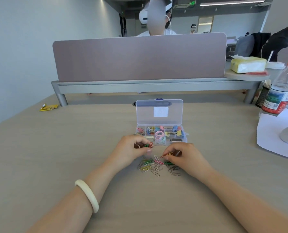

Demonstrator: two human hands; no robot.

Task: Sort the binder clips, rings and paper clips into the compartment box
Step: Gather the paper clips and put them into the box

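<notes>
Left hand [133, 148] is low over the surface [72, 140], just in front of the compartment box [184, 139]. Its fingers [140, 140] are curled and pinch a small bunch of paper clips [149, 145], red and green. The bunch pokes out past the fingertips toward the right hand [185, 155].

Right hand is close beside it, apart from the left. Its fingers are bent, pinching one orange clip [166, 155] that points left, just above the loose pile [155, 167].

We note the pile lies on the surface between the two hands and a little nearer to us, coloured and bare metal clips mixed. We cannot tell whether either hand touches it.

The box stands open behind the hands, lid [159, 111] upright. We see clips in its left compartments, pink rings [159, 134] in the middle ones and binder clips [177, 131] toward the right.

A pale bracelet [88, 195] is on the left wrist. To the right are a water bottle [281, 91] and a sheet of paper [274, 137], and far left a yellow wrapper [48, 107].
</notes>
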